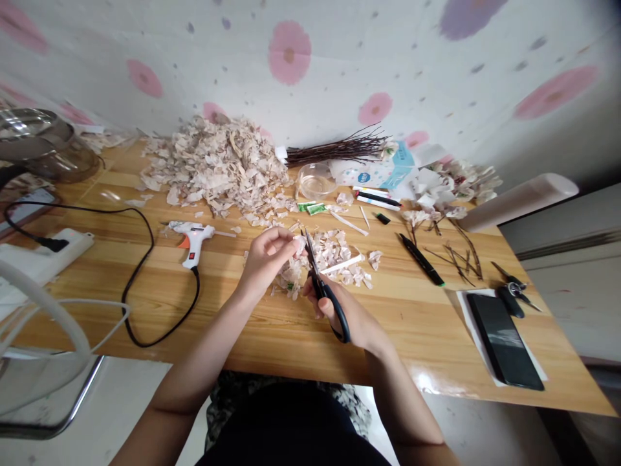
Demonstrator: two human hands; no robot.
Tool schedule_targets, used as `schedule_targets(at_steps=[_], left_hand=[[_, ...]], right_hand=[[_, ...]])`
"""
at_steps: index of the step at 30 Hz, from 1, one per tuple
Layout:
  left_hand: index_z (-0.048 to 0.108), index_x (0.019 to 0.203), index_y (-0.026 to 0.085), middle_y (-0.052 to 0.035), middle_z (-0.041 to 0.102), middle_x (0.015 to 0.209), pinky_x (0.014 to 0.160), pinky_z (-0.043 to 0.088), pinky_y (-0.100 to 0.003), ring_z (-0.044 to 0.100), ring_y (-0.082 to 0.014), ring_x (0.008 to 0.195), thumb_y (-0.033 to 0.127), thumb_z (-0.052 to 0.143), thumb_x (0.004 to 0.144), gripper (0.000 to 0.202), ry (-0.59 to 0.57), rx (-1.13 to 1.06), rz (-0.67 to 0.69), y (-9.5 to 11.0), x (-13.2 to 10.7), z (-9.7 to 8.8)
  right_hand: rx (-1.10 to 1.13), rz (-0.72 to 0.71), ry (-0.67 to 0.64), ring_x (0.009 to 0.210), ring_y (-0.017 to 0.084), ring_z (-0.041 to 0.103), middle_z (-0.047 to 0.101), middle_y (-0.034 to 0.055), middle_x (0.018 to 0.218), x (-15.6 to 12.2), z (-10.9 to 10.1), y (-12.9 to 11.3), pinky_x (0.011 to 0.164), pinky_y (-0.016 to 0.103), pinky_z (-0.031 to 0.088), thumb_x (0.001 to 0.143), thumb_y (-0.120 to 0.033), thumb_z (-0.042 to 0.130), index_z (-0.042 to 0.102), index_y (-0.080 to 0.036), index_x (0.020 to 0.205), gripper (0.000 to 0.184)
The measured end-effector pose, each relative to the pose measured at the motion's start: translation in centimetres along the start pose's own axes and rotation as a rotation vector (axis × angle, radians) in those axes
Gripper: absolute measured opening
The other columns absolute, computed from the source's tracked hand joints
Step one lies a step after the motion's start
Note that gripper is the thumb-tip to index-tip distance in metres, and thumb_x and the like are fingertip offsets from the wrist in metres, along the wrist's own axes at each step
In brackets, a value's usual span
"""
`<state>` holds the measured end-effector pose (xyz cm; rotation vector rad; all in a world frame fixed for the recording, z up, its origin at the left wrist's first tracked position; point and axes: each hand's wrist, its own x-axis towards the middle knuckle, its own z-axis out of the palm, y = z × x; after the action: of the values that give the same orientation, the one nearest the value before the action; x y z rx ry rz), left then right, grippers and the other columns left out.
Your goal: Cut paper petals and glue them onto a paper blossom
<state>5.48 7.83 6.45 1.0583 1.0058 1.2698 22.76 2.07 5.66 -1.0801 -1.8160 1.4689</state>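
My left hand (268,259) pinches a small pale pinkish petal-like piece (301,246) between thumb and fingers. Black-handled scissors (320,285) are gripped in my right hand (342,307), their blades pointing away from me and up beside the held piece. Whether the blades touch it I cannot tell. Beneath and just beyond both hands lies a loose scatter of similar pale pieces (334,249), with a white strip (342,263) across it. Farther back, against the wall, rises a large heap of the same dry-looking pieces (223,168).
Left of my hands lies a white glue gun (193,241), its black cord looping toward a power strip (53,259). Dark twigs (334,150), a clear round dish (316,181) and markers (421,259) lie beyond. A phone (504,340) and small snips (517,291) are at the right.
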Motion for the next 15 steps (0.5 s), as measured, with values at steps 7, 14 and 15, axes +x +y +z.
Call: schedule_targets(at_steps=[7, 14, 15], left_hand=[[0.061, 0.072, 0.018, 0.0023, 0.067, 0.066, 0.064, 0.049, -0.023, 0.066, -0.0144, 0.064, 0.031, 0.075, 0.070, 0.020, -0.016, -0.007, -0.030, 0.08, -0.05, 0.11], [0.061, 0.072, 0.018, 0.0022, 0.067, 0.065, 0.063, 0.049, -0.022, 0.064, -0.0138, 0.063, 0.031, 0.075, 0.070, 0.019, -0.027, -0.011, -0.035, 0.07, -0.08, 0.16], [0.061, 0.072, 0.018, 0.0022, 0.067, 0.065, 0.063, 0.049, -0.022, 0.064, -0.0137, 0.063, 0.030, 0.075, 0.070, 0.019, -0.026, -0.012, -0.033, 0.07, -0.07, 0.15]], right_hand=[[0.017, -0.019, 0.033, 0.063, 0.014, 0.045, 0.051, 0.0021, 0.080, 0.02, 0.08, 0.42, 0.061, 0.027, 0.041, 0.086, -0.076, 0.035, 0.051, -0.018, 0.091, 0.060], [0.046, 0.008, 0.035, 0.060, 0.013, 0.044, 0.046, -0.0004, 0.075, 0.03, 0.04, 0.76, 0.057, 0.026, 0.039, 0.086, -0.075, 0.038, 0.050, -0.019, 0.088, 0.057], [0.046, 0.016, 0.033, 0.060, 0.013, 0.044, 0.045, -0.0006, 0.074, 0.02, 0.02, 0.74, 0.057, 0.025, 0.039, 0.086, -0.075, 0.038, 0.049, -0.019, 0.087, 0.057]])
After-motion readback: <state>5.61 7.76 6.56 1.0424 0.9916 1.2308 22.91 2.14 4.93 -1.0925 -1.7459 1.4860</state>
